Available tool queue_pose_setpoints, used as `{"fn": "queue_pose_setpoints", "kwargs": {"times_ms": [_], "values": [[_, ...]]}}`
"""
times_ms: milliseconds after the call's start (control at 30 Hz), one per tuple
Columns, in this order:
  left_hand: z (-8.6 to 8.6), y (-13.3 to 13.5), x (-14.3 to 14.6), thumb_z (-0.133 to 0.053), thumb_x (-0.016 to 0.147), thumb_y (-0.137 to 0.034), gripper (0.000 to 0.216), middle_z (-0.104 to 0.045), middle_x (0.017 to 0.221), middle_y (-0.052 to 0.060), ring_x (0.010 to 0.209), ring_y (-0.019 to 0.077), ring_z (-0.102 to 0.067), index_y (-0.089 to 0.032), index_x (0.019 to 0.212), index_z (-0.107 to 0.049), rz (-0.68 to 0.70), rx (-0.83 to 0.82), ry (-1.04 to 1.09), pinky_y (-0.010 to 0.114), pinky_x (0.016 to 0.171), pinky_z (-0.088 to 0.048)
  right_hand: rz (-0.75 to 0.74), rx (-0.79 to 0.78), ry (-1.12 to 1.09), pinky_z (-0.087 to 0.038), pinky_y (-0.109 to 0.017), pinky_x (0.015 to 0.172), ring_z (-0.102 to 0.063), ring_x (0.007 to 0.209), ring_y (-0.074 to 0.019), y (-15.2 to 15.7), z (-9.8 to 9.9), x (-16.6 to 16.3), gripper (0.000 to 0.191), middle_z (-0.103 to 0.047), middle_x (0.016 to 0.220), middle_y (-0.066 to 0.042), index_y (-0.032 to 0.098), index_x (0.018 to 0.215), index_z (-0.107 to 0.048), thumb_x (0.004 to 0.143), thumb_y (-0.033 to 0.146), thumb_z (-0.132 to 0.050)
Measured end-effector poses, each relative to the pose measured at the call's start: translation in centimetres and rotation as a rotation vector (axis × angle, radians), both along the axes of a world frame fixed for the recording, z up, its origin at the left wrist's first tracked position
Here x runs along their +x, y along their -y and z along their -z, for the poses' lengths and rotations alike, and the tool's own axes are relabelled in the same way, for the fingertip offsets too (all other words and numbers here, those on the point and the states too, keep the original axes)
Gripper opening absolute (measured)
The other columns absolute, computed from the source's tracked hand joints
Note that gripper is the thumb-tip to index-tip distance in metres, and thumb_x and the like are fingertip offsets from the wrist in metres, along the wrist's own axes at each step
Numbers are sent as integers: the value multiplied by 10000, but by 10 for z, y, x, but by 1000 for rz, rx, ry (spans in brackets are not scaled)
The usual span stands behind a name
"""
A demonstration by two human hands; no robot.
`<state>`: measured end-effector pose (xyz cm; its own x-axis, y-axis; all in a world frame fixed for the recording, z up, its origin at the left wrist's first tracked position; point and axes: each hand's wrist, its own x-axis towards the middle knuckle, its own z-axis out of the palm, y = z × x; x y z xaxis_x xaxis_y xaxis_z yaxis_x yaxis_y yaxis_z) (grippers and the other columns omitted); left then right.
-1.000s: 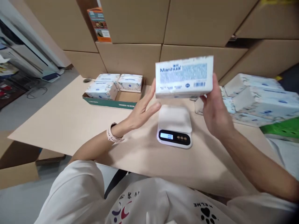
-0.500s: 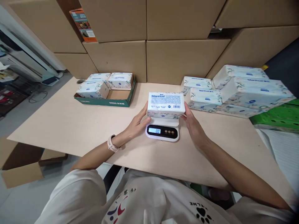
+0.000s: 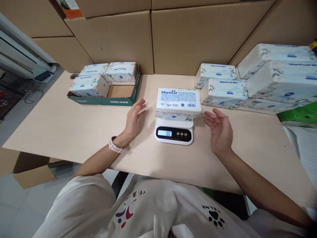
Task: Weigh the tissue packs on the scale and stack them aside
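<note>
A white pack of tissues (image 3: 177, 104) with blue print and a floral edge rests on a small white digital scale (image 3: 160, 139). The scale's lit display reads 0.0. To the left of the pack, my left hand (image 3: 134, 119) is held apart from it with fingers spread, a pale pink watch band on its wrist. On the other side, my right hand (image 3: 220, 130) is also off the pack, palm turned inward and fingers extended. Neither hand holds anything.
A green open carton (image 3: 104, 100) with 3 tissue packs stands at the back left. More tissue packs (image 3: 225, 93) are stacked at the right, beside green packages (image 3: 302, 115). Large cardboard boxes (image 3: 190, 43) wall the table's back. An open carton (image 3: 34, 177) lies on the floor.
Both hands have let go of the tissue pack and moved outward to either side. The pack stays on the scale, its display still at 0.0. The view has tilted down and closer.
</note>
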<state>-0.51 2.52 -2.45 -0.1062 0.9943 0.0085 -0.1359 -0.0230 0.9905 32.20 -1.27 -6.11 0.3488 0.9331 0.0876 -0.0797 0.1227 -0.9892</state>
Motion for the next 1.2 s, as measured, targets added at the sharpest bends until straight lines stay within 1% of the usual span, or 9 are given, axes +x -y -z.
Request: {"fn": "queue_pose_setpoints", "kwargs": {"times_ms": [100,200,300,467,567,700,900,1100,1200], "values": [[9,2,-3,-669,922,-582,478,-710,1478,121,1434,340,-638,-242,1245,-761,6,-95,83,530,1290,-450,-27,-12,-4,-569,-518,1163,-741,1226,-251,-1,0,-1,515,-779,1253,-83,293,1285,-711,1016,688,-517],[8,6,-2,-661,904,-518,425,-751,1408,114,1406,319,-656,-225,1189,-773,40,-135,115,526,1327,-408,-39,-25,-15,-556,-530,1152,-743,1190,-256,-2,-3,-4,529,-787,1213,-93,259,1261,-722,993,684,-558],[3,7,0,-651,905,-507,428,-753,1400,128,1405,319,-657,-209,1188,-767,57,-141,111,532,1326,-403,-26,-27,-39,-558,-532,1125,-747,1142,-254,-2,-5,-6,507,-794,1163,-94,244,1221,-739,976,663,-591],[0,7,1,-674,893,-501,428,-760,1382,136,1399,315,-660,-194,1176,-766,54,-149,106,520,1323,-406,-8,-39,-46,-558,-550,1106,-753,1090,-260,-1,-5,-7,494,-800,1100,-90,237,1157,-765,969,661,-594],[0,7,1,-676,896,-494,409,-768,1364,131,1394,314,-663,-198,1162,-772,55,-150,105,519,1322,-408,-1,-48,-49,-566,-539,1101,-756,1075,-257,-1,-4,-6,484,-801,1068,-78,249,1116,-778,963,672,-601],[0,7,1,-669,909,-477,383,-773,1353,129,1394,314,-663,-200,1150,-780,58,-147,103,522,1321,-410,-7,-52,-50,-573,-525,1093,-753,1069,-251,-1,-3,-5,488,-804,1067,-76,259,1110,-787,962,682,-596],[2,6,1,-708,895,-494,374,-787,1323,110,1367,306,-678,-213,1125,-798,55,-129,121,512,1315,-427,-26,-47,5,-574,-536,1090,-756,1076,-267,0,-4,-5,469,-783,1066,-82,262,1111,-770,993,656,-545],[3,6,1,-714,893,-481,350,-792,1303,109,1352,306,-685,-214,1101,-803,52,-125,127,519,1316,-424,-18,-49,-37,-571,-544,1096,-758,1045,-263,1,-6,-6,462,-794,1034,-78,259,1083,-796,977,657,-586],[1,6,2,-712,892,-471,347,-791,1302,114,1351,305,-685,-206,1097,-802,51,-126,125,515,1320,-419,-15,-46,-14,-589,-560,1074,-769,1049,-281,0,-4,-5,448,-801,1024,-72,294,1069,-804,985,668,-571]]}}
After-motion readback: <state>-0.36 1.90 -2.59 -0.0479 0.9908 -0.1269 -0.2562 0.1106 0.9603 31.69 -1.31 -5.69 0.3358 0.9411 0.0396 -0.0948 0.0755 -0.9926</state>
